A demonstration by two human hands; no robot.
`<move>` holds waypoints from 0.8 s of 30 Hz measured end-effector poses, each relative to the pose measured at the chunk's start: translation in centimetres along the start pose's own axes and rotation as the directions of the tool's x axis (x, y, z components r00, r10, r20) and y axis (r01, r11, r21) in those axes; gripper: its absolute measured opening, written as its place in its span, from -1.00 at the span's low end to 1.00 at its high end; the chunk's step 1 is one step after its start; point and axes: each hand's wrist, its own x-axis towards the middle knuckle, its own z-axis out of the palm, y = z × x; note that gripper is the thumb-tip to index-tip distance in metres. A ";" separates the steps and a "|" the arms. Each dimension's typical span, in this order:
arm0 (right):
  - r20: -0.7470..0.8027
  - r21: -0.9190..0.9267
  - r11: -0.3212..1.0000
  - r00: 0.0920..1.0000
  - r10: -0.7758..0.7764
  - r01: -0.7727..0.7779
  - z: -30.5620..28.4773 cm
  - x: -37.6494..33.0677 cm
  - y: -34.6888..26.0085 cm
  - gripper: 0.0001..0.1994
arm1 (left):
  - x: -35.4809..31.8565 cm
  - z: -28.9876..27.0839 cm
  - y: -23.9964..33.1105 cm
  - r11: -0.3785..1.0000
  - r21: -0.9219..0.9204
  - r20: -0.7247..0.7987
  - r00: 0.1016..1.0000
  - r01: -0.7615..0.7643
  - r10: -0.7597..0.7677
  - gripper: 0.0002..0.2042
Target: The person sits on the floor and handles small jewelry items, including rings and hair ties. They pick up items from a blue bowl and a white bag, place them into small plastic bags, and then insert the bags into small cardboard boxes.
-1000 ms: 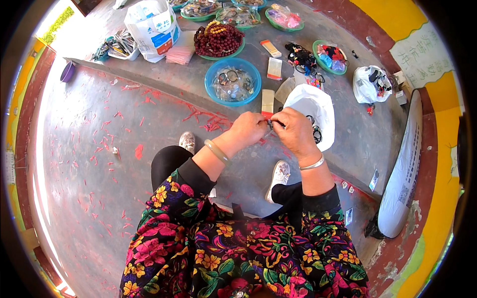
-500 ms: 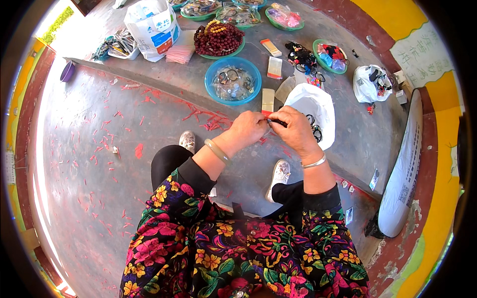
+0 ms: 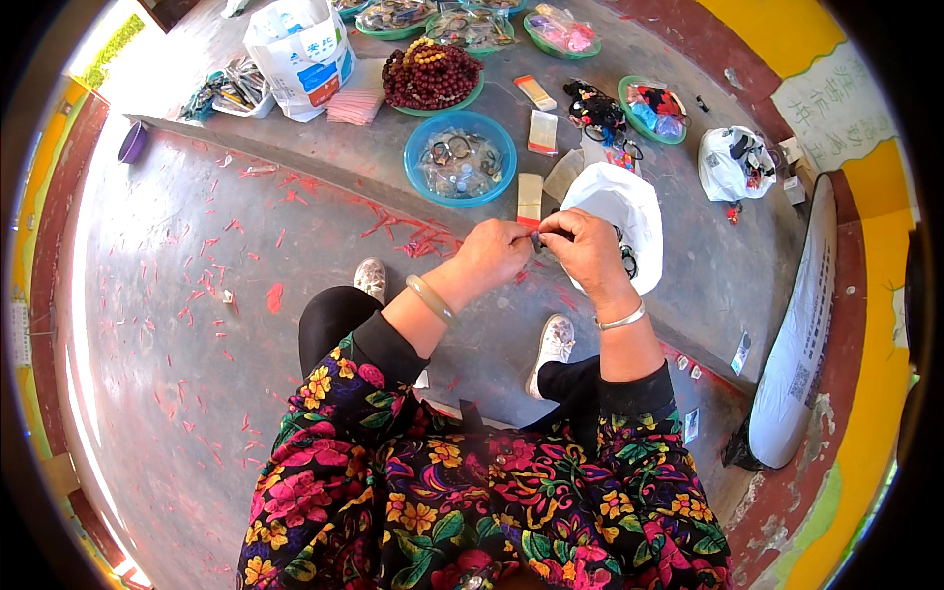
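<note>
My left hand (image 3: 492, 254) and my right hand (image 3: 587, 254) meet over the step's edge, fingertips pinched close together. Between them is a small dark piece (image 3: 537, 240), mostly covered by the fingers, so its kind cannot be told. Right beside my right hand stands an open white plastic bag (image 3: 641, 211) with black ring-shaped bands (image 3: 628, 260) inside. Just beyond the fingertips lies a pale pack with a red end (image 3: 530, 197). A blue basin (image 3: 411, 165) of small items in clear wrappers sits a little farther off to the left.
On the raised step are a plate of dark red beads (image 3: 433, 81), a large white bag (image 3: 295, 59), green trays (image 3: 657, 133) and a small white bag (image 3: 733, 162). Red scraps (image 3: 423, 236) litter the floor. A long grey wrapped bundle (image 3: 795, 344) leans at the right wall.
My right hand's fingers have drawn in slightly and the black piece that stuck out of them is now mostly out of sight. My left hand has barely moved.
</note>
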 end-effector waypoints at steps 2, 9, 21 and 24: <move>0.020 -0.004 1.000 0.999 -0.026 0.026 -0.1 0.0 -0.1 -0.89 | 0.1 0.0 -0.3 1.000 -0.001 0.014 1.000 -0.010 0.010 -0.76; 0.023 0.000 0.985 0.984 -0.174 0.174 0.1 0.0 0.5 -0.90 | 0.3 0.1 -0.6 0.990 -0.105 0.079 0.994 0.089 -0.081 -0.75; 0.134 0.264 0.950 0.982 0.133 -0.165 -0.6 0.3 0.1 -0.87 | -0.1 -0.7 0.7 0.728 -0.613 0.316 0.940 0.306 -0.129 -0.74; 0.224 0.389 0.892 0.962 0.154 -0.233 -0.9 0.4 0.8 -0.85 | -0.1 -0.4 0.2 0.734 -0.605 0.284 0.945 0.307 -0.161 -0.76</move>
